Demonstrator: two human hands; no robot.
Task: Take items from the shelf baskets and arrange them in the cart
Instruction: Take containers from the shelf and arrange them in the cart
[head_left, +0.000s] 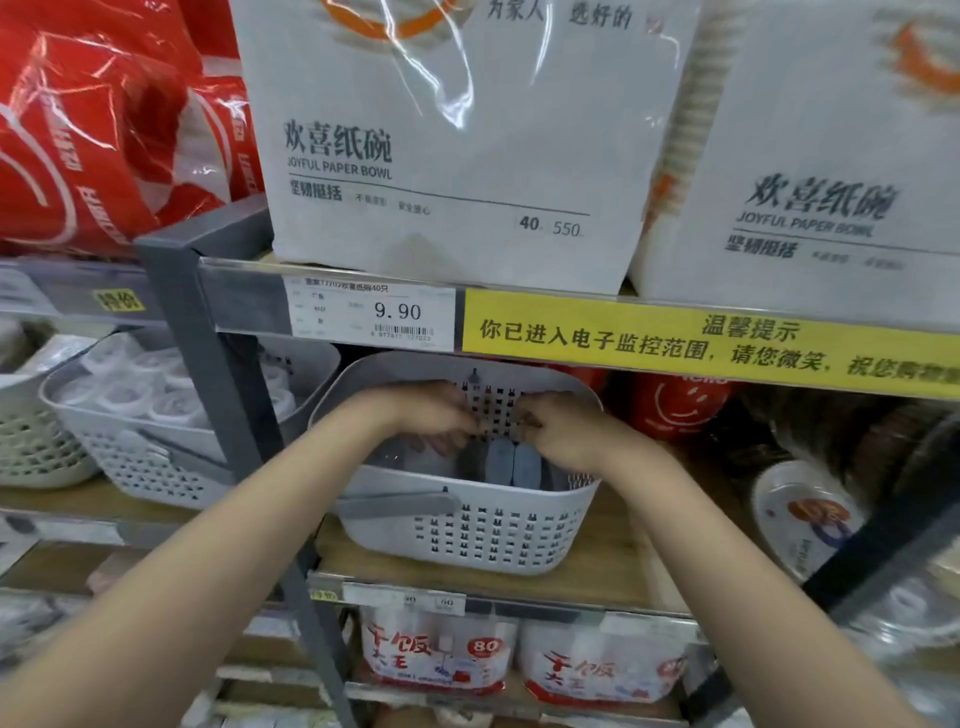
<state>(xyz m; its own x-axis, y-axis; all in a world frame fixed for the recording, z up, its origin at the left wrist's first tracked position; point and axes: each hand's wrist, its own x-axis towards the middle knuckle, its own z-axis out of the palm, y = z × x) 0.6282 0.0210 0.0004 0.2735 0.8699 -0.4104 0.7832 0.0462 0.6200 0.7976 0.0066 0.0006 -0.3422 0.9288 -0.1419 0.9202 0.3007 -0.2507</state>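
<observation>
- Two white paper-bowl packs (457, 156) are sitting on the upper shelf, above a price tag (371, 312) and a yellow notice strip (701, 343).
- A white perforated basket (467, 535) is resting on the wooden shelf (613, 566) below, with blue-grey items (511, 462) standing inside it.
- The left hand (431, 415) is reaching into the basket, fingers curled downward; whether they are gripping anything cannot be told.
- The right hand (561, 426) is doing likewise beside it, fingers bent, their hold equally unclear.
</observation>
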